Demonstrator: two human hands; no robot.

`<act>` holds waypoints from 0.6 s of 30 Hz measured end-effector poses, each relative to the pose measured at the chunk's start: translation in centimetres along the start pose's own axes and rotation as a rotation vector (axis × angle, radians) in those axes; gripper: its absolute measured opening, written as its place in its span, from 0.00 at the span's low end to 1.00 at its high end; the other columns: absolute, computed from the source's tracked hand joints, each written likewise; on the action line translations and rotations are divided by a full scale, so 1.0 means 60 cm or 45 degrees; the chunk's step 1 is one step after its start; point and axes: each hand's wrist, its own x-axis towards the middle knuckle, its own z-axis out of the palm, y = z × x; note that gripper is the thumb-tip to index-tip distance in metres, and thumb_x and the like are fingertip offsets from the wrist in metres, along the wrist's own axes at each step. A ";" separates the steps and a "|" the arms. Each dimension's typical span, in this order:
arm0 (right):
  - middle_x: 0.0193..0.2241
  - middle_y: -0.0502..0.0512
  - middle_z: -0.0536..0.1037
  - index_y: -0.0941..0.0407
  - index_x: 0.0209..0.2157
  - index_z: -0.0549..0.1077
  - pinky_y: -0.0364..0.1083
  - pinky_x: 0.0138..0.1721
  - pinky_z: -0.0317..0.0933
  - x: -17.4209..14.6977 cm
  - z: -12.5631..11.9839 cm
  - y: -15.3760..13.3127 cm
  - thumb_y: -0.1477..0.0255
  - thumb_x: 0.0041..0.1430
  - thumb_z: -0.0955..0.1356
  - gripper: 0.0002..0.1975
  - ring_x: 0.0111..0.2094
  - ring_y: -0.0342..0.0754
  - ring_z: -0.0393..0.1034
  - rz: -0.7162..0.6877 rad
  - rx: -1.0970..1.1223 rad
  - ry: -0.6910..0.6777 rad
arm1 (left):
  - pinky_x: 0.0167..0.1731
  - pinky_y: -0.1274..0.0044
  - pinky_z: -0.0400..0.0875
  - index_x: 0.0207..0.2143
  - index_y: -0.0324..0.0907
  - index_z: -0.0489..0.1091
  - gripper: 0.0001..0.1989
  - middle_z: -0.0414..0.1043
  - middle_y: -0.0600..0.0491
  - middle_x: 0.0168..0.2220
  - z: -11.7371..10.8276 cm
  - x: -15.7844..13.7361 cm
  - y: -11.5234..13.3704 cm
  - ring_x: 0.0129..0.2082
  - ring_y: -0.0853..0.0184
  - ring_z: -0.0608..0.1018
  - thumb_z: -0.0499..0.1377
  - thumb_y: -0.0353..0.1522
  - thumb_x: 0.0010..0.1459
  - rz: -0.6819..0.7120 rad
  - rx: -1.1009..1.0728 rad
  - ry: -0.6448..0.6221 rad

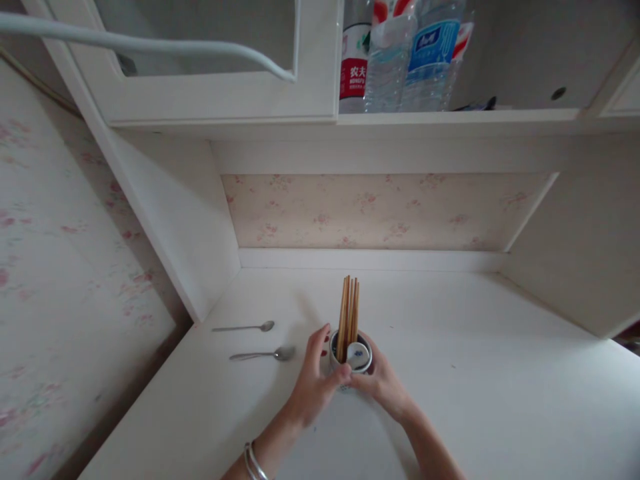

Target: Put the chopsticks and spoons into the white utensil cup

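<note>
Both my hands are around a small patterned cup [345, 385] on the white tabletop. Several wooden chopsticks [349, 317] stand upright in it, leaning toward its left side. A white ceramic spoon [357, 355] with a blue mark rests in the cup in front of them. My left hand [319, 377] grips the cup's left side, thumb on the near rim. From the right, my right hand [383, 383] wraps round it, its fingers partly hidden behind the cup. To the left lie two metal spoons, a farther spoon [267, 326] and a nearer spoon [283, 353].
The white tabletop [475, 400] runs back to a floral panel [370, 210]. Overhead is a shelf [460, 117] with several plastic bottles [390, 63]. A white cabinet door [225, 100] is at upper left, with a white bar [150, 44] before it.
</note>
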 end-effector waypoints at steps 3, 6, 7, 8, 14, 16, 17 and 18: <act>0.52 0.60 0.73 0.53 0.56 0.63 0.57 0.54 0.60 -0.004 0.000 0.001 0.63 0.45 0.76 0.37 0.51 0.58 0.68 0.008 -0.056 0.048 | 0.63 0.65 0.51 0.65 0.44 0.47 0.41 0.52 0.44 0.65 0.016 -0.003 -0.015 0.64 0.56 0.57 0.63 0.40 0.54 -0.067 -0.360 -0.154; 0.56 0.60 0.69 0.51 0.60 0.59 0.58 0.58 0.55 -0.016 -0.003 0.006 0.66 0.47 0.75 0.40 0.56 0.58 0.64 0.050 -0.052 0.053 | 0.63 0.65 0.51 0.63 0.44 0.50 0.40 0.57 0.43 0.63 0.021 0.003 -0.014 0.63 0.56 0.59 0.65 0.39 0.52 -0.088 -0.515 -0.177; 0.59 0.59 0.66 0.50 0.62 0.56 0.59 0.60 0.52 -0.021 -0.005 0.009 0.68 0.47 0.75 0.43 0.58 0.57 0.61 0.076 -0.033 0.043 | 0.63 0.65 0.52 0.62 0.45 0.51 0.40 0.58 0.43 0.62 0.019 0.005 -0.013 0.63 0.56 0.61 0.66 0.38 0.51 -0.088 -0.535 -0.179; 0.61 0.58 0.63 0.47 0.64 0.52 0.60 0.61 0.50 -0.026 -0.007 0.011 0.69 0.47 0.75 0.45 0.60 0.57 0.58 0.103 -0.013 0.047 | 0.62 0.66 0.53 0.62 0.45 0.52 0.40 0.59 0.44 0.62 0.018 0.006 -0.012 0.62 0.56 0.62 0.67 0.38 0.50 -0.085 -0.547 -0.182; 0.63 0.52 0.58 0.43 0.60 0.57 0.59 0.61 0.48 -0.034 0.008 0.009 0.71 0.49 0.71 0.37 0.64 0.56 0.49 -0.116 -0.014 0.554 | 0.60 0.64 0.58 0.61 0.43 0.53 0.41 0.61 0.41 0.61 0.015 0.008 -0.014 0.59 0.55 0.66 0.68 0.38 0.48 -0.092 -0.539 -0.167; 0.56 0.55 0.66 0.46 0.55 0.63 0.57 0.58 0.53 -0.033 0.032 -0.009 0.69 0.52 0.70 0.27 0.58 0.56 0.58 -0.280 -0.137 0.798 | 0.59 0.64 0.58 0.61 0.44 0.53 0.42 0.62 0.41 0.60 0.017 0.008 -0.016 0.58 0.55 0.67 0.68 0.38 0.48 -0.094 -0.555 -0.168; 0.51 0.56 0.70 0.48 0.51 0.66 0.56 0.55 0.57 -0.032 0.048 -0.022 0.69 0.54 0.69 0.22 0.53 0.56 0.63 -0.331 -0.238 0.864 | 0.59 0.64 0.59 0.61 0.44 0.52 0.42 0.62 0.42 0.59 0.018 0.008 -0.018 0.58 0.55 0.67 0.68 0.38 0.48 -0.087 -0.567 -0.180; 0.45 0.56 0.73 0.49 0.48 0.68 0.54 0.51 0.60 -0.031 0.067 -0.036 0.68 0.56 0.68 0.17 0.48 0.55 0.66 -0.357 -0.356 0.869 | 0.59 0.65 0.60 0.62 0.45 0.52 0.42 0.64 0.42 0.58 0.018 0.008 -0.021 0.57 0.56 0.68 0.68 0.38 0.48 -0.083 -0.574 -0.196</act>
